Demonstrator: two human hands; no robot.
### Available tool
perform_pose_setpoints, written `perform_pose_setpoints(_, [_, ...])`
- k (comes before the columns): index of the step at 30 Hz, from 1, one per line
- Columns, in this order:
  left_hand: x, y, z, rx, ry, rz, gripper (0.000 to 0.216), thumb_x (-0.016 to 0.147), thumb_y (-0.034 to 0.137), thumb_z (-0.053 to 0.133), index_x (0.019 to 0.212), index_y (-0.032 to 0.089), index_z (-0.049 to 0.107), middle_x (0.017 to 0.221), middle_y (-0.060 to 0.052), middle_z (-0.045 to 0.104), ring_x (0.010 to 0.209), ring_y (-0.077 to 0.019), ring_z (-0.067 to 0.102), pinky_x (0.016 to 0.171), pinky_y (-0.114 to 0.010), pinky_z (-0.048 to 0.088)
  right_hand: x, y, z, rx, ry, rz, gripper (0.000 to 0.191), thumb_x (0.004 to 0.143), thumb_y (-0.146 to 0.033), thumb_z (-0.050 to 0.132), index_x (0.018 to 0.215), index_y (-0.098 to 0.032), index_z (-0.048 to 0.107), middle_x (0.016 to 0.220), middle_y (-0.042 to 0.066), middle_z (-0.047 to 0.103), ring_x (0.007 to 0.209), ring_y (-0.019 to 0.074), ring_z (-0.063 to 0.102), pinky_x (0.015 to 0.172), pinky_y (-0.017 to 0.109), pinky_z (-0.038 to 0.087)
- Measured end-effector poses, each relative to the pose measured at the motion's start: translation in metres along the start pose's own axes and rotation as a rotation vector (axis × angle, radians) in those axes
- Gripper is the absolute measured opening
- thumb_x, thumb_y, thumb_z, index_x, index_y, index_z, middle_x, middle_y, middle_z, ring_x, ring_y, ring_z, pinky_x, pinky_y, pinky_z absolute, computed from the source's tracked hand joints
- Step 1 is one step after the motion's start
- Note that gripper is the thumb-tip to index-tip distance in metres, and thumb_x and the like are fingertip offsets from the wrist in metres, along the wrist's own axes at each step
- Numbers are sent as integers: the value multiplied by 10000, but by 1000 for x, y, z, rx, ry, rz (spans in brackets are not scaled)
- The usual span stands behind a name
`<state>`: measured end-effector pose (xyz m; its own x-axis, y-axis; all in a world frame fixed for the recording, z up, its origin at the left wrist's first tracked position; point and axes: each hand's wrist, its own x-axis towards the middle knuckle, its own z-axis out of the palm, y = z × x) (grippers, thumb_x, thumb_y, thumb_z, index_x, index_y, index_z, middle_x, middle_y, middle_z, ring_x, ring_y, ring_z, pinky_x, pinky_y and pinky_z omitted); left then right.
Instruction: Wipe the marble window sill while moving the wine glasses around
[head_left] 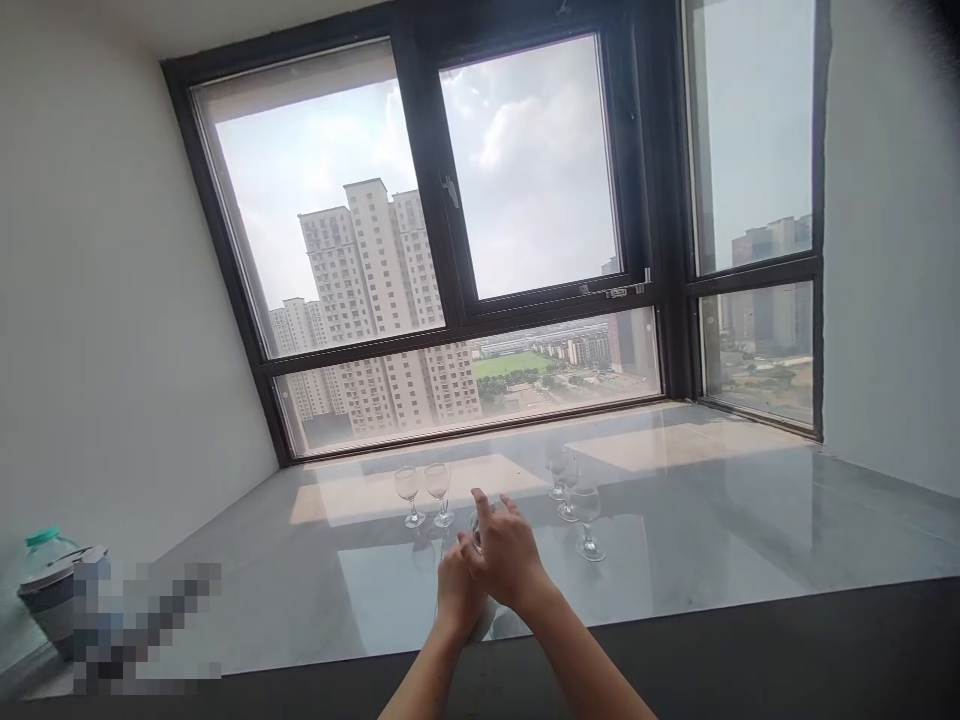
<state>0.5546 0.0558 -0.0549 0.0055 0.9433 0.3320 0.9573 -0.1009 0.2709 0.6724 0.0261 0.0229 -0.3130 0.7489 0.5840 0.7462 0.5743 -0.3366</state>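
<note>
My left hand (pixel 459 592) and my right hand (pixel 507 552) are together near the front of the sill, the right one crossing partly over the left. Between them shows a bit of a clear glass (pixel 477 534), mostly hidden by the fingers. The left hand's fingers are closed around it. My right hand curls over its top and far side, index finger raised. Two stemmed glasses, one (pixel 406 486) beside the other (pixel 438 482), stand upright beyond to the left. To the right stand three more: a front glass (pixel 587 508), a middle one (pixel 571 478) and a rear one (pixel 556 464).
The glossy grey sill (pixel 255 560) reflects the window and ends at a front edge near me. A dark-framed window (pixel 442 200) rises behind the glasses. At far left stand a dark bucket-like container (pixel 46 605) and a green-capped bottle (pixel 46 548), beside a pixelated patch.
</note>
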Motion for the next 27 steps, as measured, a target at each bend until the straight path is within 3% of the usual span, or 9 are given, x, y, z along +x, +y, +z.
perform_pose_setpoints(4, [1, 1, 0, 14, 1, 29, 250, 913, 176, 411, 1019, 168, 637, 997, -128, 689, 911, -217, 639, 723, -275, 398, 5, 7, -7, -18, -143, 49, 595, 932, -376, 337, 1436, -62, 368, 912, 140, 719, 933, 250, 656, 922, 368, 399])
perform_pose_setpoints(8, [2, 1, 1, 56, -5, 49, 263, 900, 139, 415, 1042, 173, 634, 1027, -117, 681, 932, -206, 636, 732, -264, 402, 8, 11, -14, -42, -220, 57, 557, 901, -304, 362, 1417, -99, 411, 925, 156, 717, 863, 266, 679, 722, 332, 443])
perform_pose_setpoints(16, [5, -7, 6, 70, -63, 12, 264, 902, 155, 384, 937, 131, 645, 964, -146, 672, 875, -217, 635, 703, -285, 400, 2, 12, -6, -86, -166, -11, 806, 800, -363, 578, 1493, -110, 254, 878, 129, 721, 807, 265, 674, 693, 312, 451])
perform_pose_setpoints(22, [6, -6, 5, 49, -115, 51, 301, 893, 141, 350, 893, 148, 651, 916, -147, 679, 822, -209, 635, 656, -284, 363, -7, 21, -1, -50, -49, -116, 656, 872, -329, 542, 1469, -185, 309, 844, 79, 702, 759, 227, 649, 672, 291, 434])
perform_pose_setpoints(27, [4, -2, 1, 3, -84, 61, 329, 919, 173, 318, 857, 150, 640, 910, -143, 680, 833, -214, 632, 681, -286, 369, -20, 31, 7, 149, 70, -23, 626, 863, -288, 539, 1447, -229, 323, 869, 30, 680, 765, 181, 624, 670, 253, 428])
